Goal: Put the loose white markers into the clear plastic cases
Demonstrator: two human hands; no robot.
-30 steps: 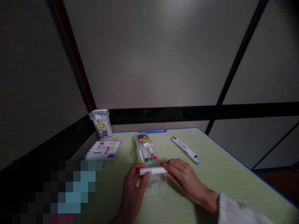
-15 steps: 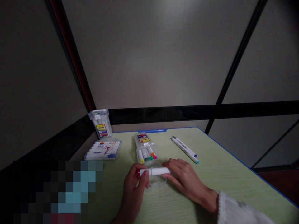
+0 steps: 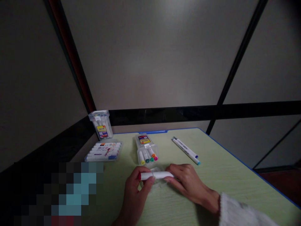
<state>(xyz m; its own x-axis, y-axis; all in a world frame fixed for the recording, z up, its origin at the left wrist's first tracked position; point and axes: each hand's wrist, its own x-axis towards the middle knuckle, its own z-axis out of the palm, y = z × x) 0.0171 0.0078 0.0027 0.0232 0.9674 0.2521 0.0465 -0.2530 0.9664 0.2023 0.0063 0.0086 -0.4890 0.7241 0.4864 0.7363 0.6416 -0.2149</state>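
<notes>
Both my hands hold one white marker [image 3: 157, 175] with a red end, level above the pale green table [image 3: 225, 175]. My left hand [image 3: 138, 191] pinches its red-capped left end. My right hand [image 3: 188, 183] grips the right end with curled fingers. A clear plastic lid [image 3: 160, 183] lies on the table just under the marker. Right behind it lies an open clear case [image 3: 147, 149] with several markers whose yellow, green, orange and pink caps point at me.
A flat clear box of markers [image 3: 104, 151] lies at the left. A tall clear marker box [image 3: 101, 124] stands upright at the back left corner. Two loose white pens [image 3: 185, 150] lie at the back right. A blurred patch covers the lower left.
The marker and both hands have shifted slightly right and a little toward me. The objects on the table have not moved.
</notes>
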